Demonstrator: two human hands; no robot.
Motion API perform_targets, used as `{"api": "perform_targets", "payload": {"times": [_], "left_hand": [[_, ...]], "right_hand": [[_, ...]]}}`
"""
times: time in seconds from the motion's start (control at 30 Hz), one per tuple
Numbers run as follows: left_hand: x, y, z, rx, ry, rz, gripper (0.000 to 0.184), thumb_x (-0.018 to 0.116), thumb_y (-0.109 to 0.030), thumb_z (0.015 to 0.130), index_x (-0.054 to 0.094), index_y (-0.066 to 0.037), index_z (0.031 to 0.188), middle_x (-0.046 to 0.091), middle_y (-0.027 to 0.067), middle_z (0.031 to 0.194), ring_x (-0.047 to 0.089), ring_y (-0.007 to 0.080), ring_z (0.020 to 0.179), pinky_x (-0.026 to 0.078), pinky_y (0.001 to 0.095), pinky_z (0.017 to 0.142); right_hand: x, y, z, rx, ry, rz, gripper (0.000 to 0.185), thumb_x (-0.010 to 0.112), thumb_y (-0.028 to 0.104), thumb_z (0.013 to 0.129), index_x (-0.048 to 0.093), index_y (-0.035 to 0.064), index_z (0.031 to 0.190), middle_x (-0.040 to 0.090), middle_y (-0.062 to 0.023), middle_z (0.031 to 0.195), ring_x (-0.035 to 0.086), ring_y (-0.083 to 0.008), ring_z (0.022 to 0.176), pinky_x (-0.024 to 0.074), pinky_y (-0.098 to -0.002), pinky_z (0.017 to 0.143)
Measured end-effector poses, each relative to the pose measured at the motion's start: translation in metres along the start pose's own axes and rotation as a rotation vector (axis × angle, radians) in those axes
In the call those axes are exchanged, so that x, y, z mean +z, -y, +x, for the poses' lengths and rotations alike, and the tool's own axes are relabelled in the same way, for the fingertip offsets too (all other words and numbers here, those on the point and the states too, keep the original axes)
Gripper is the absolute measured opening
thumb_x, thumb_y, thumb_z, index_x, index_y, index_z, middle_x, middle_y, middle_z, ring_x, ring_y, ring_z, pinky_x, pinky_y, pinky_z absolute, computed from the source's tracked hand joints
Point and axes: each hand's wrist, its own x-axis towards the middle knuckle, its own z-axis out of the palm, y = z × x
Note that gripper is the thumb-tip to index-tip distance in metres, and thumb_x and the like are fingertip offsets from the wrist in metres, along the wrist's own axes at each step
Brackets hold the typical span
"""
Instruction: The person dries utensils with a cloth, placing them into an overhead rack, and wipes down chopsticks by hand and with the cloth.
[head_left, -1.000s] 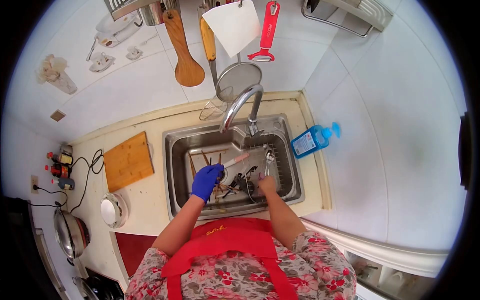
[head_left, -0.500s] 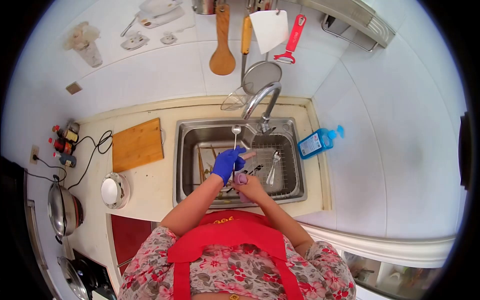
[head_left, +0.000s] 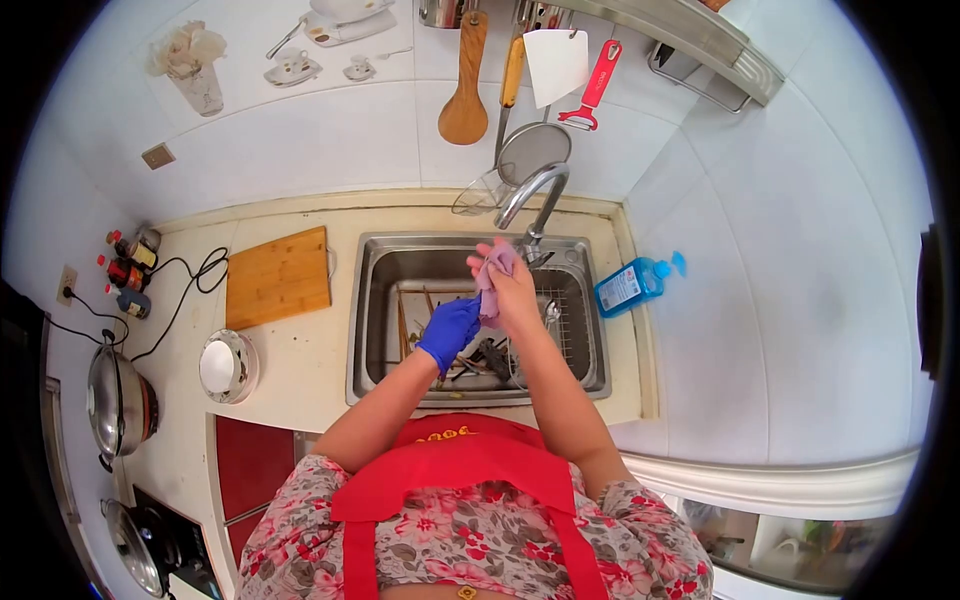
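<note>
My left hand, in a blue glove, is closed over the sink. Its fingertips meet a purple cloth beside the right hand. The spoon seen in this hand a moment earlier is hidden now behind the glove and cloth. My bare right hand is raised below the faucet, its thumb and palm gripping the cloth, with some fingertips stretched out past it. Under my hands lie chopsticks and dark-handled utensils. A metal spoon rests on the wire rack at right.
Right of the sink lies a blue soap bottle. On the left counter are a cutting board, stacked bowls, a black cord and a lidded pot. A wooden spatula and red peeler hang above.
My right hand has moved up and forward with the purple cloth, from below the left hand to above it. The spoon's bowl, visible above the glove before, is now hidden.
</note>
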Motion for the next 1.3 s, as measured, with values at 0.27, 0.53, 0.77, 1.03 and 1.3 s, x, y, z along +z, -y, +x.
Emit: {"api": "perform_targets", "payload": {"times": [0.27, 0.53, 0.77, 1.03, 1.3], "left_hand": [[-0.003, -0.021, -0.012, -0.112, 0.037, 0.054, 0.018, 0.048, -0.011, 0.082, 0.064, -0.005, 0.089, 0.048, -0.0032, 0.058, 0.038, 0.0050, 0.048, 0.030, 0.0205, 0.043], [0.001, -0.017, -0.012, 0.083, 0.137, 0.109, 0.020, 0.048, -0.008, 0.082, 0.065, -0.003, 0.092, 0.054, -0.0024, 0.063, 0.044, 0.0058, 0.053, 0.035, 0.0195, 0.048], [0.006, -0.004, -0.008, 0.034, 0.060, -0.026, 0.017, 0.048, -0.010, 0.086, 0.061, -0.002, 0.093, 0.050, -0.0024, 0.061, 0.041, 0.0053, 0.049, 0.030, 0.0191, 0.044], [0.007, -0.032, -0.022, -0.073, 0.163, -0.051, 0.025, 0.047, -0.019, 0.087, 0.064, -0.004, 0.096, 0.056, 0.0011, 0.063, 0.046, 0.0082, 0.054, 0.038, 0.0219, 0.051], [0.006, -0.015, -0.018, 0.413, -0.313, 1.058, 0.024, 0.050, -0.014, 0.086, 0.060, 0.002, 0.100, 0.064, 0.0083, 0.081, 0.054, 0.0102, 0.061, 0.042, 0.0240, 0.055]], "right_hand": [[-0.001, 0.011, 0.004, 0.036, -0.115, -0.346, 0.018, 0.048, 0.001, 0.085, 0.054, -0.0024, 0.101, 0.059, -0.0104, 0.079, 0.059, -0.0162, 0.063, 0.0498, -0.0271, 0.059], [-0.023, 0.022, 0.004, 0.082, -0.224, 0.416, 0.046, 0.037, 0.038, 0.092, 0.046, -0.0002, 0.116, 0.058, -0.0128, 0.095, 0.058, -0.0244, 0.082, 0.0492, -0.0292, 0.070], [-0.008, 0.016, -0.002, 0.016, -0.105, -0.231, 0.029, 0.048, -0.002, 0.082, 0.049, 0.0002, 0.111, 0.057, -0.0083, 0.090, 0.058, -0.0152, 0.080, 0.0488, -0.0271, 0.069], [-0.010, 0.041, 0.004, -0.006, -0.263, 0.085, 0.026, 0.043, 0.019, 0.091, 0.049, 0.0017, 0.110, 0.060, -0.0112, 0.085, 0.059, -0.0194, 0.074, 0.0516, -0.0325, 0.064], [0.020, 0.009, -0.015, 0.076, -0.153, 0.094, 0.026, 0.044, 0.016, 0.090, 0.046, 0.0002, 0.111, 0.059, -0.0118, 0.089, 0.058, -0.0190, 0.080, 0.0494, -0.0317, 0.069]]}}
